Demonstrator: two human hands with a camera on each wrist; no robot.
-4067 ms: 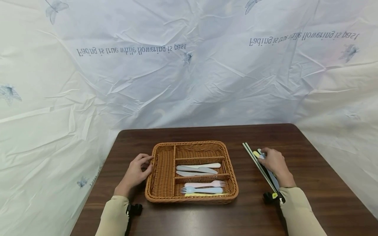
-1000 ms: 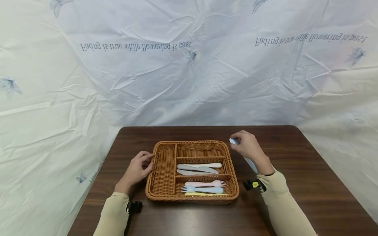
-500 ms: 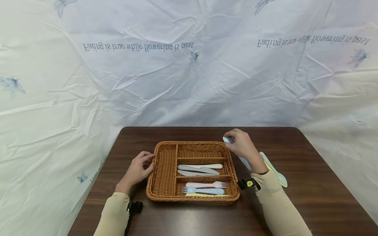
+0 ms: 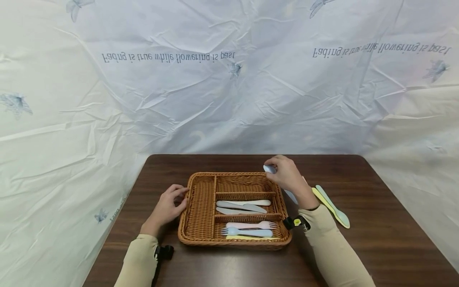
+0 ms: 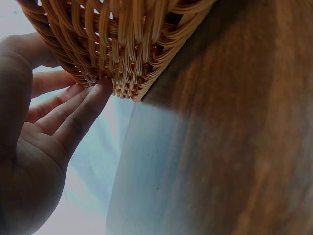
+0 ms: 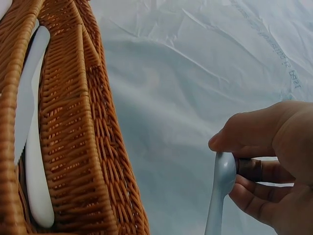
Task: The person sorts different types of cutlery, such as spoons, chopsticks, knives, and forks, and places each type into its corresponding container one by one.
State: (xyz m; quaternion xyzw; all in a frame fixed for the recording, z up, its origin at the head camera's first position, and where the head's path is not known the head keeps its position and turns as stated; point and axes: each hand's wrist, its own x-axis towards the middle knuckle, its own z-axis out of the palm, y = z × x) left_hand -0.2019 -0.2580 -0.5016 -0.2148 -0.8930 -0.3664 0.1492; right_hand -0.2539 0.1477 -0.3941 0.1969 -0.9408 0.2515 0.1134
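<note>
My right hand (image 4: 287, 173) pinches a light blue spoon (image 6: 226, 174) by its bowl, at the back right corner of a wicker basket (image 4: 201, 242). The spoon's handle hangs down, partly hidden by the hand in the head view. On the left side my left hand (image 4: 166, 205) touches the basket wall with extended fingertips. Grey and white knives (image 4: 247, 207) lie in the middle right compartment. Pink and blue forks (image 4: 251, 232) and a yellow piece are in the front right one. The long left compartment (image 4: 201, 207) and the back right one hold nothing.
Right of the basket, a yellow spoon (image 4: 331, 211) and a pale green spoon (image 4: 342, 218) lie side by side on the dark wooden table (image 4: 380, 239). A pale tip (image 4: 304, 179) shows beside the right wrist. A printed sheet (image 4: 229, 99) hangs behind the table.
My right hand has picked up the blue spoon from the right side and carried it left to the basket's back right corner. The chopsticks seen first are now out of sight. My left hand stays.
</note>
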